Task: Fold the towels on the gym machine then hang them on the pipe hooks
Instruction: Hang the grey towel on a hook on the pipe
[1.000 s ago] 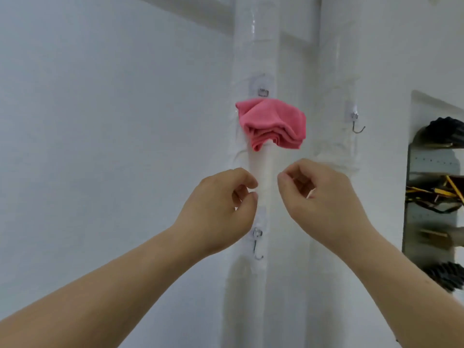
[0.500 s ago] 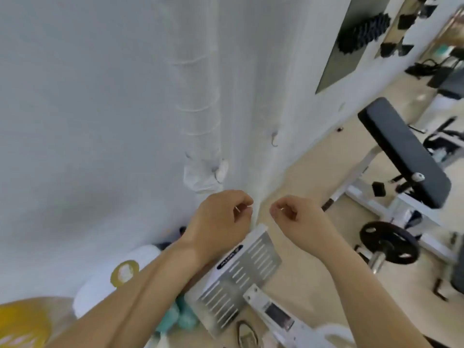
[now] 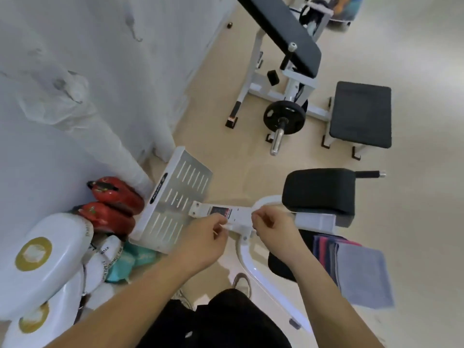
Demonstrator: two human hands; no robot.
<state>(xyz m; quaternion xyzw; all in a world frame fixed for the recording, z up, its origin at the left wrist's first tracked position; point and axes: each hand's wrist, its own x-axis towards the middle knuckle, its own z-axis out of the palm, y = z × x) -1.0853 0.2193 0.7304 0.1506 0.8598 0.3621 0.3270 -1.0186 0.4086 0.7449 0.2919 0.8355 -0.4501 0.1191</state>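
**Both hands empty above the gym machine, towels waiting at the right**

The left hand (image 3: 200,243) and right hand (image 3: 273,228) hang side by side over the white frame of the gym machine (image 3: 241,217), fingers curled loosely into the palms, gripping nothing. A stack of folded towels (image 3: 361,270) (grey on top, with pink and dark edges showing at its left side) lies on the machine's black seat, just right of the right forearm. One wall hook (image 3: 136,37) shows upper left, bare.
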